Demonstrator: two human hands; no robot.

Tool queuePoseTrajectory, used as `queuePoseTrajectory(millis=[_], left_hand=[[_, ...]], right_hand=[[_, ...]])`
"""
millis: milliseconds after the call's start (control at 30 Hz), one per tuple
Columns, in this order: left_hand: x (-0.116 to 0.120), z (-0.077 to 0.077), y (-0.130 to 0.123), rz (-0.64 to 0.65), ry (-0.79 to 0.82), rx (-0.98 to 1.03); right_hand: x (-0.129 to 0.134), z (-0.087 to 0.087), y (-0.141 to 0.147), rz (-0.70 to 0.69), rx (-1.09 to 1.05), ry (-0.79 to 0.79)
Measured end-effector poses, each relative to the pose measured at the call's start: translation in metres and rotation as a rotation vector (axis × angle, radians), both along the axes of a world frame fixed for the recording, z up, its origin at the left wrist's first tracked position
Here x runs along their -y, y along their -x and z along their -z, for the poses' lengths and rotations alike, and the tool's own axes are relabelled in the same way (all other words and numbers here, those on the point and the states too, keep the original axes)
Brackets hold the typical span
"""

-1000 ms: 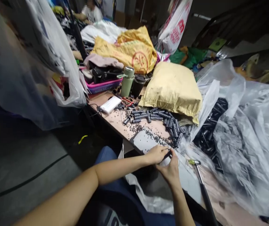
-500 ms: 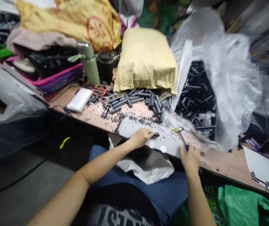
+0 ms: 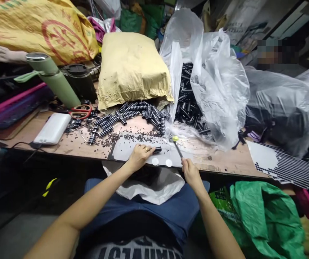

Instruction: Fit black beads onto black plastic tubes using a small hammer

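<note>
My left hand (image 3: 139,156) rests on a grey plate (image 3: 122,150) at the table's near edge and pinches a short black tube (image 3: 156,149) that lies flat on it. My right hand (image 3: 190,171) grips the thin handle of a small hammer (image 3: 177,145), whose yellow-marked head hovers just right of the tube. Two white discs (image 3: 161,162) lie on the plate between my hands. Small black beads (image 3: 133,137) are scattered over the plate and the wooden table (image 3: 219,163).
Striped black-and-white tubes (image 3: 129,115) are piled behind the plate. A clear bag of black tubes (image 3: 189,97) stands at right, a tan sack (image 3: 131,64) behind. A green flask (image 3: 53,81), scissors (image 3: 79,111) and a white power bank (image 3: 52,128) lie at left. A white bag (image 3: 149,187) hangs over my lap.
The camera swung right and down. My right hand left the tube, took the hammer handle and brought its head beside the tube. My left hand kept the tube on the plate.
</note>
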State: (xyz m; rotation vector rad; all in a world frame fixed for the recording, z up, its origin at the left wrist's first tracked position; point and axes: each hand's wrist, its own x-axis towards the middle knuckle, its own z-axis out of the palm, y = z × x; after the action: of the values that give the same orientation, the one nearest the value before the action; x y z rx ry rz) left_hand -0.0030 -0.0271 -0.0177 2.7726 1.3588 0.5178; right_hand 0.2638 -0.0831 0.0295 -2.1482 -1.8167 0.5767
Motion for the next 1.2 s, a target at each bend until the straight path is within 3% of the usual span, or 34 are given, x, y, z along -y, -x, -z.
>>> queuePoseTrajectory(millis=[67, 133, 267, 467, 533, 600, 667, 800, 900, 1000, 1100, 1200], left_hand=[[0.0, -0.001, 0.001, 0.003, -0.012, -0.001], [0.0, -0.003, 0.002, 0.007, -0.007, 0.009], [0.002, -0.004, -0.006, -0.029, 0.018, 0.0], [0.015, 0.002, -0.04, -0.069, 0.009, -0.008], [0.019, 0.003, -0.046, -0.08, 0.039, -0.011], [0.022, 0.005, -0.047, -0.067, 0.074, -0.012], [0.024, 0.01, -0.046, -0.039, 0.096, -0.012], [0.022, 0.018, -0.043, -0.024, 0.08, -0.005], [0.009, 0.014, -0.043, -0.025, 0.067, 0.023], [0.0, -0.002, -0.042, -0.065, 0.109, 0.048], [0.016, -0.016, -0.042, -0.089, 0.134, 0.065], [0.041, -0.021, -0.042, 0.0, 0.139, 0.098]], right_hand=[[0.018, -0.003, 0.017, -0.04, -0.079, -0.057], [0.03, -0.001, 0.029, -0.024, -0.01, -0.074], [0.035, -0.002, 0.037, -0.059, 0.136, 0.078], [0.036, -0.059, 0.059, -0.062, -0.172, -0.224], [0.039, -0.069, 0.072, -0.091, -0.257, -0.289], [0.04, -0.064, 0.085, -0.12, -0.283, -0.305], [0.04, -0.047, 0.097, -0.15, -0.211, -0.262], [0.038, -0.012, 0.109, -0.262, 0.068, -0.017], [0.036, -0.008, 0.097, -0.273, 0.068, -0.001], [0.029, -0.015, 0.065, -0.134, 0.099, -0.077], [0.01, -0.017, 0.021, 0.026, 0.282, -0.072], [-0.015, -0.008, -0.02, 0.128, 0.451, -0.019]])
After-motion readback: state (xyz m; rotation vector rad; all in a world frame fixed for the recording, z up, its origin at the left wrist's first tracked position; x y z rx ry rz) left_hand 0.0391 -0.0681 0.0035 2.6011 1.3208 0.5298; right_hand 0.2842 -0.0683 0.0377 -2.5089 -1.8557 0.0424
